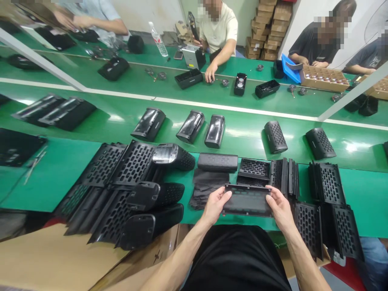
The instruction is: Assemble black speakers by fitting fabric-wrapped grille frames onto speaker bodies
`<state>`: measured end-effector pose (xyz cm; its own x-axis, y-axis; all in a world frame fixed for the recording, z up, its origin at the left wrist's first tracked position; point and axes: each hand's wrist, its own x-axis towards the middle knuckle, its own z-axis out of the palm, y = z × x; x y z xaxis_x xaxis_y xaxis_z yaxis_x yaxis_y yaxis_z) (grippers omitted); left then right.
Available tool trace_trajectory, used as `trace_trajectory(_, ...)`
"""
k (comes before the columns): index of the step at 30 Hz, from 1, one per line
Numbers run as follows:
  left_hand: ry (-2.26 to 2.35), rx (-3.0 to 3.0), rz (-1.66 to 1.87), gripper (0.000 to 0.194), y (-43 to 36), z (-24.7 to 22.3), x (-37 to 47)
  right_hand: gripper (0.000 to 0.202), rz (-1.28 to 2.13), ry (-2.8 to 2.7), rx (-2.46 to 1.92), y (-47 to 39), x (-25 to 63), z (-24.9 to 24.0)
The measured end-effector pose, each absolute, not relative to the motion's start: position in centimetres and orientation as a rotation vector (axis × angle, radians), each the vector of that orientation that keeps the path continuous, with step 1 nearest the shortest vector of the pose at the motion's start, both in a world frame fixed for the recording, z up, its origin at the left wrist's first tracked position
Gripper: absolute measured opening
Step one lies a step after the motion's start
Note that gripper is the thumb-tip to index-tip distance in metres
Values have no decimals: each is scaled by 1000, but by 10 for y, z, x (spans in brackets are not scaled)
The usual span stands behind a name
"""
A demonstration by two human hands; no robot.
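Observation:
A black rectangular panel (247, 201) is held level between my two hands, just over the near edge of the green table. My left hand (216, 204) grips its left end, the thumb on top. At the right end, my right hand (279, 204) pinches it the same way. Thin black mesh sheets (206, 190) lie in a pile beyond my left hand. Behind them rests a black perforated case (217, 161). Slotted black grilles (254, 168) are stacked just past the held panel, with more grilles (280, 176) standing on edge beside them.
Stacks of grilles (106, 165) and black housings (138, 231) crowd the left. More grilles (327, 182) stand at the right. Beyond, a green belt (242, 139) carries several black cases. Several people sit across it, near a bottle (158, 39) and a carton (324, 79).

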<state>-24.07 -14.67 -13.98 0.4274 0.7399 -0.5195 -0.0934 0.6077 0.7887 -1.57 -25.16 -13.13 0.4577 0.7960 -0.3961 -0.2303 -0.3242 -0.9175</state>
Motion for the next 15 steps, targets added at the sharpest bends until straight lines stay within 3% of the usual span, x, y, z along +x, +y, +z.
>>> trace_trajectory(15,995,694,641,47,-140,-133,-239,50,1175,-485,-1521,-246,-15,-136)
